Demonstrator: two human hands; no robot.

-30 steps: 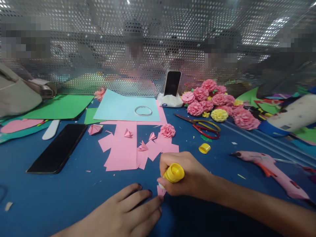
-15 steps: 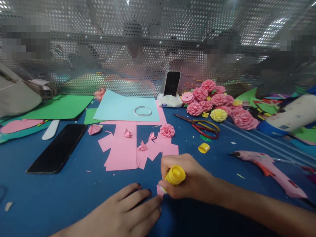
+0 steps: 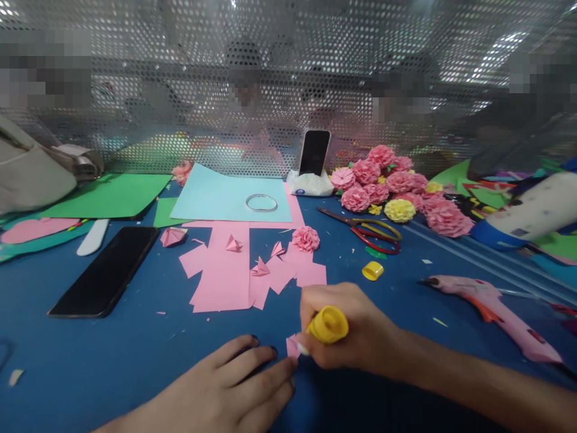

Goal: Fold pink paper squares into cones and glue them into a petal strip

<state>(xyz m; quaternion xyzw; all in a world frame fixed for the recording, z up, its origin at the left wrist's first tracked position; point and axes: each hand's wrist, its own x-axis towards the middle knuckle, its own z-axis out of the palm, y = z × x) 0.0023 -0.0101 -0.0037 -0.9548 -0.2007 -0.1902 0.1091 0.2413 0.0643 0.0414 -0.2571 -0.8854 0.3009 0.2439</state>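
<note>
My right hand [image 3: 345,328] is wrapped round a yellow glue stick [image 3: 329,325], its white tip at the right edge of a small pink paper piece [image 3: 293,346]. My left hand [image 3: 243,382] lies flat with its fingers spread, one fingertip at the lower edge of that piece. Beyond the hands are pink paper sheets [image 3: 220,270], small folded pink pieces [image 3: 260,268] and a pink paper flower [image 3: 305,239]. The yellow cap [image 3: 372,270] lies on the blue table to the right.
Scissors [image 3: 376,233] and a pink glue gun [image 3: 491,307] lie at right, below a pile of paper flowers [image 3: 381,180]. A black phone [image 3: 106,270] is at left. Another phone [image 3: 314,153] stands on a white packet near the perforated screen. Light blue paper [image 3: 229,198] holds a ring.
My right hand has moved slightly right with the glue stick, uncovering more of the small pink piece. My left hand has stayed in place.
</note>
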